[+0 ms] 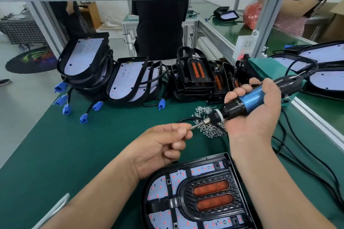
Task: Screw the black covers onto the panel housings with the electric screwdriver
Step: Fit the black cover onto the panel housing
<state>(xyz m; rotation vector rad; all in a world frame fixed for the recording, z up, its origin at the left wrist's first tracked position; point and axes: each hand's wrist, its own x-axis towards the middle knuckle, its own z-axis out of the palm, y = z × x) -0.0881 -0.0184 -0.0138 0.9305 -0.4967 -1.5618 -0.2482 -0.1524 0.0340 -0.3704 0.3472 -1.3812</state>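
Left hand: thumb and forefinger pinch the tip of the bit; other fingers loosely curled. I judge a screw is being seated there, but it is too small for me to confirm.
Right hand: wrapped around the screwdriver, palm turned up, held above the mat.
Screwdriver axis: runs from upper right down to lower left, with the bit aimed at the left hand and not at the work.
Key relation: the cover sits on its housing just below both hands, nearest me, between the forearms. I must swing the tool from near level to upright over it; the right hand is the nearer.
Cover: black moulded plastic, rounded at one end, ribbed texture around two orange oval lenses; small square screw recesses at its arms.
Housing: black rim around a pale board dotted with red points.
Screws: loose pile of small bright metal pieces, just behind the bit.
Screwdriver surface: glossy blue barrel, black collar, steel bit, black cable trailing right.
Stock: stacked housings at the far left, spare covers at the far centre, both well apart from the hands.
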